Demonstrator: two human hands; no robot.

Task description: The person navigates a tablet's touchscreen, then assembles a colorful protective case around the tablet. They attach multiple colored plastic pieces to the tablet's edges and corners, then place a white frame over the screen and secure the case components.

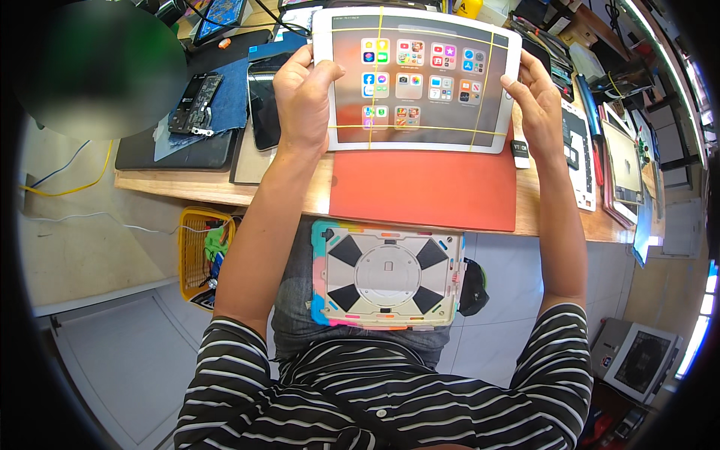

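Observation:
A white-framed tablet (420,82), its screen lit with rows of app folders, is held up over the workbench between my two hands. Thin yellow rubber bands (420,128) run around it both lengthwise and crosswise. My left hand (306,101) grips its left edge, thumb on the front and fingers behind. At the right edge my right hand (536,101) grips likewise, thumb near the round button. Beneath the tablet lies a flat red mat (424,191) reaching the bench's front edge. A multicoloured tablet case (387,276) with a round back plate rests on my lap.
On the wooden bench (202,185) at left, an opened phone (196,101) lies on blue cloth, beside a dark phone (264,105). Tablet parts (622,169) and tools crowd the right. A yellow basket (193,251) stands below. A blurred dark-green round object (94,67) blocks the upper left.

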